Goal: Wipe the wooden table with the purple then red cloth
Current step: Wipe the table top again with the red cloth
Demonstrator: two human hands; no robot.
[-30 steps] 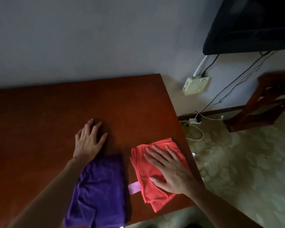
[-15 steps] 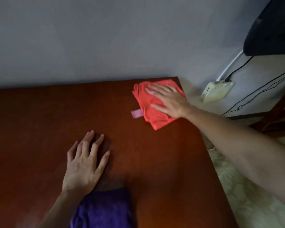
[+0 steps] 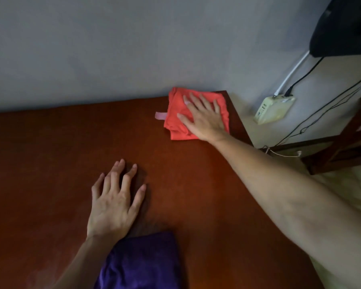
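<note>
The red cloth (image 3: pixel 175 119), folded with a pink tag on its left side, lies at the far right corner of the wooden table (image 3: pixel 50 163), against the wall. My right hand (image 3: pixel 202 117) presses flat on it with fingers spread. My left hand (image 3: pixel 115 201) rests palm down on the bare wood in the middle, fingers apart, holding nothing. The purple cloth (image 3: pixel 142 263) lies crumpled at the near edge, just behind my left wrist and partly cut off by the frame.
A grey wall runs along the table's far edge. Right of the table hang a cream power strip (image 3: pixel 273 109) and cables on the wall, below a dark screen (image 3: pixel 344 26). A dark wooden stand (image 3: pixel 346 147) sits on the floor at the right.
My right hand has slid the red cloth from the near right edge up to the far right corner. The left hand stays planted and the purple cloth has not moved on the table.
</note>
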